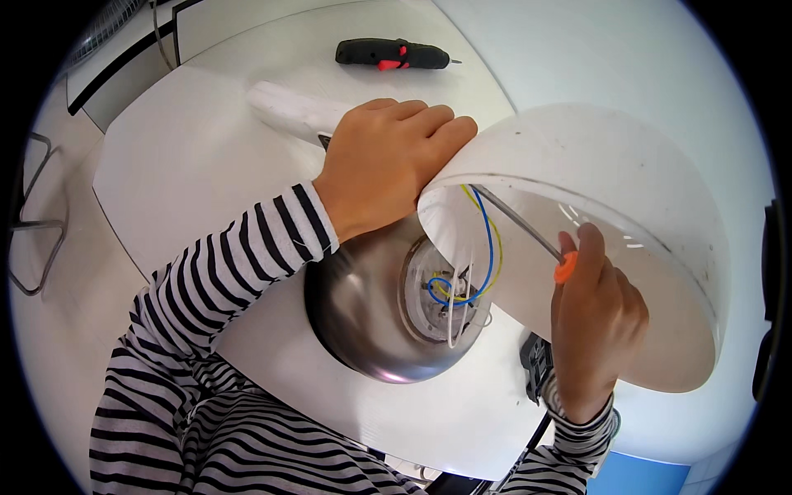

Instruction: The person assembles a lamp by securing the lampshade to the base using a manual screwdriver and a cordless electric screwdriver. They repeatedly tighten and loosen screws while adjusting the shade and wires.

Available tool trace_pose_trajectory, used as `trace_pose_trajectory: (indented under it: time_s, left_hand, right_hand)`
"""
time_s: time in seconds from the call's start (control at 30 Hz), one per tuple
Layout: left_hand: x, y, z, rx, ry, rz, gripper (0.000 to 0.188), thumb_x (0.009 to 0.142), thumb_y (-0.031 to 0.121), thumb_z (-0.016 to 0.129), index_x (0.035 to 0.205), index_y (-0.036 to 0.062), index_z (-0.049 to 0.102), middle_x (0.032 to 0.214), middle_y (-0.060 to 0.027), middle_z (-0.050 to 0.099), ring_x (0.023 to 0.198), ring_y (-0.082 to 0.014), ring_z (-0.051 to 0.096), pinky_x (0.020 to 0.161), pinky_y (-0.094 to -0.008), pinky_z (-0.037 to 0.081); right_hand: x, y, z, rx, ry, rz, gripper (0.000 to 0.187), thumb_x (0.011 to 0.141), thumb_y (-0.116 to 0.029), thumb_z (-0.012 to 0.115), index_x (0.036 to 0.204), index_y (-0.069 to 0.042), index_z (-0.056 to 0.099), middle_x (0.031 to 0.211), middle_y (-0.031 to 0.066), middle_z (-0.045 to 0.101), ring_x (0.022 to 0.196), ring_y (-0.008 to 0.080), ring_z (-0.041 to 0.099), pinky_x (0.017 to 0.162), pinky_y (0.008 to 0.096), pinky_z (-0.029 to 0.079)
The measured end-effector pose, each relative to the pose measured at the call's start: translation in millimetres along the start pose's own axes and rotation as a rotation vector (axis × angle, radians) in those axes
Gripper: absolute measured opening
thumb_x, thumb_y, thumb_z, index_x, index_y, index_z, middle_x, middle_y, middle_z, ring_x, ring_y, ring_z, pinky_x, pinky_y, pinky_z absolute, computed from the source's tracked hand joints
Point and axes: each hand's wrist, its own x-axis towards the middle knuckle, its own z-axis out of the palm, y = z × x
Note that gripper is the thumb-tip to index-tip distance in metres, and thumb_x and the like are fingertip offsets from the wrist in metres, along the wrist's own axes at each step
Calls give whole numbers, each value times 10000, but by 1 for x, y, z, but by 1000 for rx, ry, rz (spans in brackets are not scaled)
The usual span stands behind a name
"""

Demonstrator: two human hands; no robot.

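My right hand (598,318) grips a screwdriver (521,221) by its orange handle. Its metal shaft slants up and left into a hollow white plastic housing (610,157), where the tip is hidden. My left hand (392,153) is closed on the housing's narrow end, beside a white handle-like arm (293,107) that extends to the left. Below lies a rounded metal kettle body (355,305) on its side, its base facing right. Blue, yellow-green and white wires (487,256) run between that base and the housing.
A black and red power screwdriver (392,55) lies at the far side of the white table (181,157). Near the front right edge sits a black object (536,363), partly behind my right wrist. A metal-framed piece of furniture (37,223) stands at the left.
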Motion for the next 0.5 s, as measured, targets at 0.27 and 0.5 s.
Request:
trace_pose_trajectory:
  time_s: [0.27,0.5]
  left_hand:
    - [0,-1,1,21,-30,-7,258,718,317,595,839,101,523,665,-13,518,618,-186,546,541,-309,418]
    - [-3,0,-4,40,-162,-31,483,673,417,636,978,47,577,941,-94,609,765,-264,594,666,-361,470]
  right_hand:
    - [10,7,12,1081,-591,143,216,788,-125,614,962,-16,546,518,72,465,446,160,406,479,263,342]
    - [5,15,-14,703,-317,7,458,717,-8,625,1148,-41,472,685,92,532,620,201,536,542,310,429]
